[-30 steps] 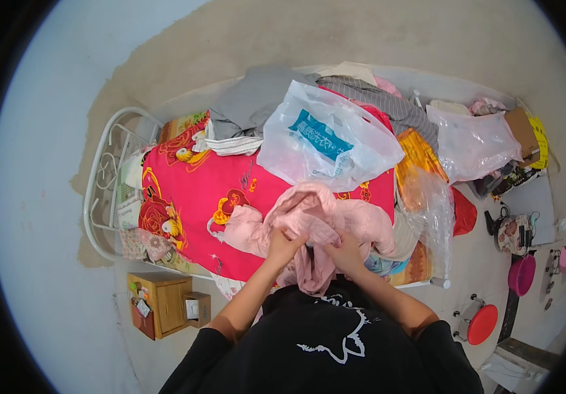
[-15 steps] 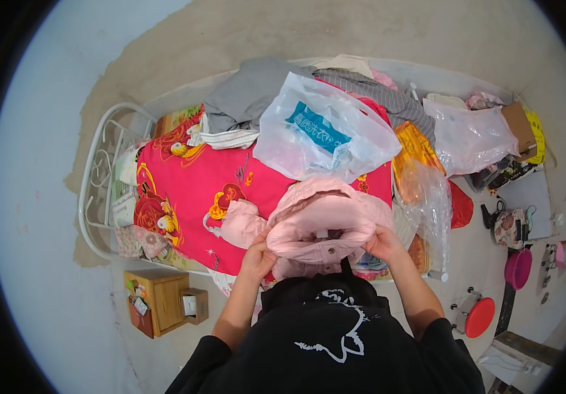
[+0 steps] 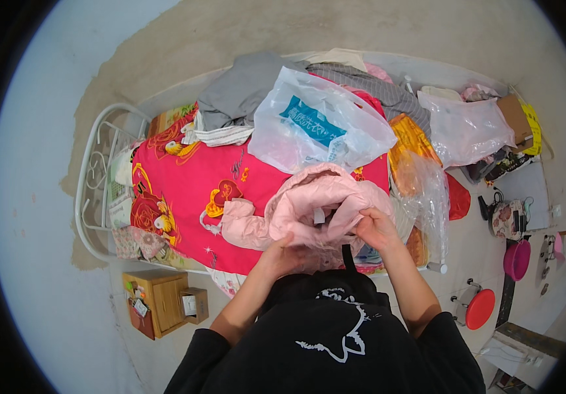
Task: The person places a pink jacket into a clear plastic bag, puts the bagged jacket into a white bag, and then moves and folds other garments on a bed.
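Puffy pink fabric jacket (image 3: 301, 200) looked light, squishy
Left hand (image 3: 279, 259) pinched its near edge, right hand (image 3: 377, 230) its right side; decent holds imo

"What's that person got on?"
"A black fabric T-shirt (image 3: 250, 368), its short black sleeves (image 3: 197, 354) leaving both forearms (image 3: 250, 292) bare."
"Anything printed on it?"
"A curving white line drawing (image 3: 347, 345) with pointed shapes, and small white markings (image 3: 335, 295) above, partly lost in the folds."
"And the hands?"
"Left hand (image 3: 282, 259), right hand (image 3: 376, 228): both bare."
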A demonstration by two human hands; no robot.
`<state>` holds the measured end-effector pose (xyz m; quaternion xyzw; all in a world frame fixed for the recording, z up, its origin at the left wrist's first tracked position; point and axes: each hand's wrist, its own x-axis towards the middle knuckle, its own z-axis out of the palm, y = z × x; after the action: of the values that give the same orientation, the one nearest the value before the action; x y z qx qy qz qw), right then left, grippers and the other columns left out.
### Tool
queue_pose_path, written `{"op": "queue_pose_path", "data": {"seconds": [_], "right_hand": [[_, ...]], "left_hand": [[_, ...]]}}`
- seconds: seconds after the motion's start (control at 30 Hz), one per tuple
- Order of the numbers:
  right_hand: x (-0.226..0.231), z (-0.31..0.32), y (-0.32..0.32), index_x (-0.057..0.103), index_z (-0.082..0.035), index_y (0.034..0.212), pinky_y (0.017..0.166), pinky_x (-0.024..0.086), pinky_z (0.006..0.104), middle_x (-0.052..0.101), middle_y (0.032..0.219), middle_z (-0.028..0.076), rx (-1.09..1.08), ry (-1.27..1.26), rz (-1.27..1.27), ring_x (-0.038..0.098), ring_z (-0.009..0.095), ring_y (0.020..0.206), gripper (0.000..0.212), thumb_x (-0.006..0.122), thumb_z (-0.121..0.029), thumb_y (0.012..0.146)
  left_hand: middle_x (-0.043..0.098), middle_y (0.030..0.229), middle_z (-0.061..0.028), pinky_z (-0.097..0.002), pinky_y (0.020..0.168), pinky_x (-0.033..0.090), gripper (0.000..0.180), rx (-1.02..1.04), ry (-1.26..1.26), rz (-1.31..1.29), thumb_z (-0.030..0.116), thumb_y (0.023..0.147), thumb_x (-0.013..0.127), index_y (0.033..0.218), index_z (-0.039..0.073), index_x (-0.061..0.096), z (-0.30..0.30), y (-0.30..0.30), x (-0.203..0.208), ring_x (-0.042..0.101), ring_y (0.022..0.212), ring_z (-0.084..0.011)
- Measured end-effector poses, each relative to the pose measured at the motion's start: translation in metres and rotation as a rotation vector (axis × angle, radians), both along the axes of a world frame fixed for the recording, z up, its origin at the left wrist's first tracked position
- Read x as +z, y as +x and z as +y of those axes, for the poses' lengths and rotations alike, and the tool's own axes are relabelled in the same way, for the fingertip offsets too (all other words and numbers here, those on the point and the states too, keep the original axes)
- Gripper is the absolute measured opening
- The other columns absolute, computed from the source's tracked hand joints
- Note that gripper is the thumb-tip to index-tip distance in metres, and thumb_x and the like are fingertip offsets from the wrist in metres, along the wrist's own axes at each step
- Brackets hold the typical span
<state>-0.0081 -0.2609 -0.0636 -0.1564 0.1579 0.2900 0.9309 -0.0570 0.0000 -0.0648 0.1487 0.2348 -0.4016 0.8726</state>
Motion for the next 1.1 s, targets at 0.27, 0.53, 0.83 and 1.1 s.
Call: {"op": "queue_pose_path", "data": {"seconds": [0.27, 0.53, 0.83, 1.1], "right_hand": [[-0.037, -0.01, 0.005, 0.036, 0.002, 0.123, 0.096, 0.036, 0.0376, 0.046, 0.122, 0.016, -0.193, 0.131, -0.001, 0.045, 0.025, 0.112, 0.045, 0.041, -0.003, 0.079], [-0.032, -0.02, 0.045, 0.04, 0.0, 0.121, 0.093, 0.038, 0.0333, 0.049, 0.119, 0.015, -0.202, -0.008, -0.108, 0.048, 0.024, 0.11, 0.044, 0.042, -0.02, 0.083], [-0.031, -0.016, 0.066, 0.054, -0.001, 0.078, 0.055, 0.039, 0.0263, 0.056, 0.07, 0.007, -0.62, -1.926, -0.557, 0.05, 0.018, 0.059, 0.011, 0.057, -0.012, 0.078], [0.013, 0.042, 0.059, 0.059, -0.003, 0.077, 0.063, 0.047, 0.0373, 0.06, 0.073, 0.013, 0.121, -1.917, -1.366, 0.059, 0.029, 0.069, 0.01, 0.054, -0.01, 0.071]], "left_hand": [[0.039, 0.129, -0.0157, -0.0453, 0.103, 0.023, 0.044, 0.561, -0.064, -0.199, 0.028, 0.091, 0.032, 0.125, 0.0, 0.033, -0.012, 0.048, 0.014, 0.035, 0.121, -0.0299], [0.047, 0.122, -0.0157, -0.0417, 0.097, 0.033, 0.047, 0.37, 0.245, -0.371, 0.028, 0.083, 0.041, 0.121, -0.001, 0.04, 0.007, 0.072, 0.009, 0.045, 0.112, -0.0279], [0.059, 0.097, -0.0124, -0.0297, 0.075, 0.047, 0.032, 0.256, 0.918, -0.526, 0.026, 0.091, 0.043, 0.103, -0.002, 0.053, 0.0, 0.073, 0.001, 0.058, 0.085, -0.0179], [0.059, 0.096, -0.0109, -0.0286, 0.074, 0.047, 0.031, 0.376, 0.97, -0.592, 0.026, 0.091, 0.042, 0.101, -0.001, 0.052, -0.013, 0.072, -0.016, 0.058, 0.084, -0.0164]]}}
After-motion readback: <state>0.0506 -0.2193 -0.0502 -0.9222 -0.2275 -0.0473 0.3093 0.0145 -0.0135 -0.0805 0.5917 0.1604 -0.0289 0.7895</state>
